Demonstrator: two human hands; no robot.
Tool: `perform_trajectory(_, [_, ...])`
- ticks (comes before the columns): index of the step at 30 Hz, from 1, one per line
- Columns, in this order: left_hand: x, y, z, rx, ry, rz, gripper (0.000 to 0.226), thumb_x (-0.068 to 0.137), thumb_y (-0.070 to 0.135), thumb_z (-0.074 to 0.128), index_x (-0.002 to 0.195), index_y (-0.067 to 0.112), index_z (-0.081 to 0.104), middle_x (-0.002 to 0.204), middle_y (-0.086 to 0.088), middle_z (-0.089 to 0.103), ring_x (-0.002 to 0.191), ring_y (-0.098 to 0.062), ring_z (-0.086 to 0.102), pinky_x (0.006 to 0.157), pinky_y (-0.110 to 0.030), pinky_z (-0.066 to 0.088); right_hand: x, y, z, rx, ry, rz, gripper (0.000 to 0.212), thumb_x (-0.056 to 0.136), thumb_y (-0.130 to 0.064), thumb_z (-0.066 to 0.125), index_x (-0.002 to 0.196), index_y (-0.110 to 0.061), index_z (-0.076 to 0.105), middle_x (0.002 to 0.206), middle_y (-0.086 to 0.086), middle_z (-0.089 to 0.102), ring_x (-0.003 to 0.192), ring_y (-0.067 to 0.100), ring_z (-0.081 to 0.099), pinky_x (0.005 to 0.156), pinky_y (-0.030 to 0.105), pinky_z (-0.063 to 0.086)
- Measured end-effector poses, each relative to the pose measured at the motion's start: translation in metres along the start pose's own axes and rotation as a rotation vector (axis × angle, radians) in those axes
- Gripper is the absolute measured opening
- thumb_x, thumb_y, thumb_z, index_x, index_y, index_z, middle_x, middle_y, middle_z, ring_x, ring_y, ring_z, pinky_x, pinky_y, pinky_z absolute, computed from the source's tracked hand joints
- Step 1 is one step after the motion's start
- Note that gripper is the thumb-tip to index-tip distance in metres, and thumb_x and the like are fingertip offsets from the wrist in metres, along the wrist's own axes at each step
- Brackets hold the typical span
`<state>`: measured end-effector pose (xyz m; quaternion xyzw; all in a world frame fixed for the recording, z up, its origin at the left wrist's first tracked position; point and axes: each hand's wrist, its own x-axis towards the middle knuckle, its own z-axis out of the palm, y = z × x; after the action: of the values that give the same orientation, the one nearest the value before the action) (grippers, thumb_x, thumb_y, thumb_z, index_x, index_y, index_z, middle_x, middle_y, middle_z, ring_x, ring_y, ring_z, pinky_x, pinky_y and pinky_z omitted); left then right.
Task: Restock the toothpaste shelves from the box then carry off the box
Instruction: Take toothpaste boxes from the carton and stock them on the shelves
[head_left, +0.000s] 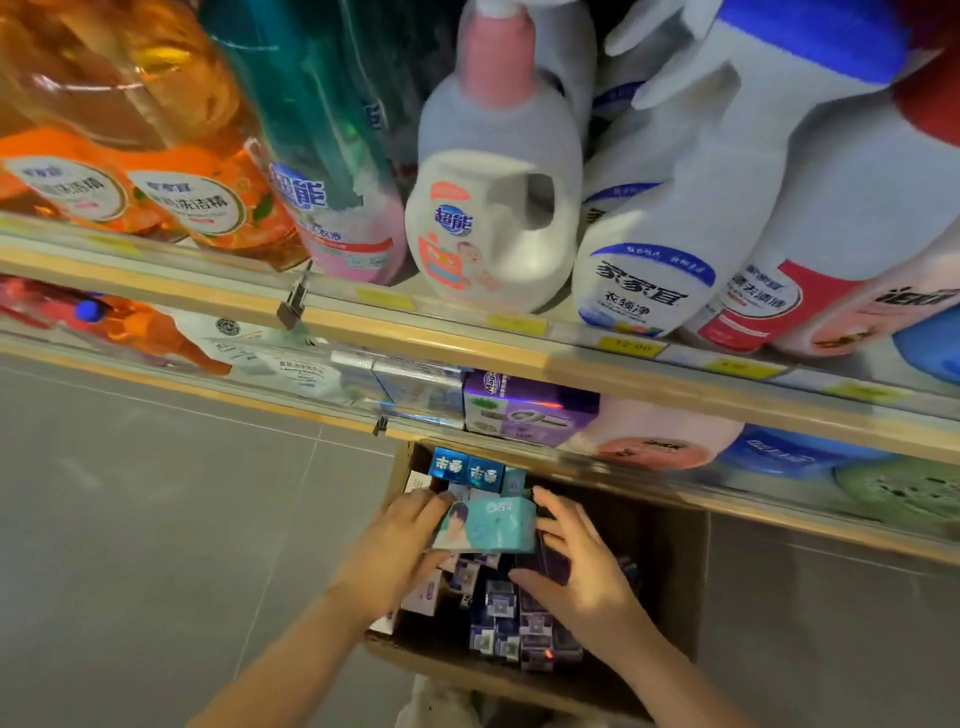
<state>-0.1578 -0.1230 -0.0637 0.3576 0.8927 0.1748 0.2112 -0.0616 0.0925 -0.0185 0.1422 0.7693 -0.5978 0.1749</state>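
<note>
A brown cardboard box (670, 561) stands on the floor below the shelves, packed with several upright toothpaste cartons (498, 613), purple and blue. Above the box's middle a teal toothpaste carton (488, 525) lies crosswise. My left hand (400, 545) grips its left end, and my right hand (576, 566) touches its right end with spread fingers. Two blue cartons (467, 470) stand at the box's far edge.
Wooden-edged shelves (415, 332) hang over the box, with detergent bottles (493, 208) above and purple cartons (530, 410) and packs on the lower shelf. Grey tiled floor (156, 519) lies to the left. A metal tag clip (293, 306) juts from the shelf edge.
</note>
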Motion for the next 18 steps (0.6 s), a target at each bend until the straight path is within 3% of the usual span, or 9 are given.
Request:
perform_trajectory(2, [-0.010, -0.028, 0.011, -0.013, 0.004, -0.130, 0.063, 0.079, 0.030, 0.072, 0.132, 0.024, 0.039, 0.121, -0.005, 0.054, 0.108, -0.025, 0.054, 0.091, -0.040, 0.050, 0.018, 0.021, 0.003, -0.117, -0.011, 0.045, 0.067, 0.083, -0.052, 0.057, 0.138, -0.045, 0.020, 0.141, -0.024, 0.026, 0.126, -0.010, 0.034, 0.104, 0.017, 0.032])
perform_trajectory(4, [-0.018, -0.057, 0.027, -0.002, 0.005, -0.224, 0.057, 0.087, 0.037, 0.060, 0.137, 0.022, 0.038, 0.125, -0.003, 0.049, 0.113, -0.022, 0.047, 0.094, -0.037, 0.046, 0.040, 0.050, 0.009, -0.236, -0.009, 0.062, 0.061, 0.090, -0.045, 0.052, 0.141, -0.042, 0.018, 0.145, -0.017, 0.022, 0.129, -0.006, 0.029, 0.108, 0.019, 0.027])
perform_trajectory(6, [-0.020, -0.080, 0.045, 0.022, 0.014, -0.257, 0.059, 0.088, 0.048, 0.049, 0.138, 0.017, 0.041, 0.117, -0.006, 0.053, 0.103, -0.024, 0.051, 0.087, -0.038, 0.048, 0.066, 0.081, 0.015, -0.379, -0.006, 0.072, 0.058, 0.095, -0.034, 0.049, 0.145, -0.033, 0.020, 0.151, -0.010, 0.018, 0.132, 0.000, 0.025, 0.108, 0.018, 0.023])
perform_trajectory(10, [-0.018, -0.107, 0.087, 0.053, 0.056, -0.212, 0.061, 0.088, 0.053, 0.032, 0.138, 0.019, 0.037, 0.103, -0.011, 0.058, 0.086, -0.029, 0.057, 0.070, -0.037, 0.051, 0.112, 0.136, 0.032, -0.594, 0.021, 0.098, 0.060, 0.096, -0.025, 0.048, 0.149, -0.018, 0.019, 0.155, 0.001, 0.017, 0.140, 0.019, 0.025, 0.113, 0.034, 0.026])
perform_trajectory(14, [-0.017, -0.107, 0.104, 0.060, 0.100, -0.193, 0.059, 0.092, 0.050, 0.029, 0.146, 0.026, 0.028, 0.112, -0.008, 0.054, 0.091, -0.021, 0.050, 0.067, -0.031, 0.049, 0.114, 0.166, 0.048, -0.655, 0.143, 0.097, 0.052, 0.092, -0.016, 0.052, 0.142, -0.017, 0.037, 0.153, 0.002, 0.023, 0.132, 0.024, 0.036, 0.104, 0.037, 0.038])
perform_trajectory(18, [-0.018, -0.108, 0.106, -0.008, 0.106, -0.198, 0.056, 0.094, 0.058, 0.017, 0.147, 0.042, 0.010, 0.119, -0.007, 0.050, 0.095, -0.019, 0.052, 0.068, -0.031, 0.050, 0.101, 0.179, 0.057, -0.767, 0.249, 0.021, 0.044, 0.075, -0.010, 0.073, 0.115, -0.009, 0.053, 0.144, 0.005, 0.041, 0.114, 0.025, 0.049, 0.080, 0.039, 0.054])
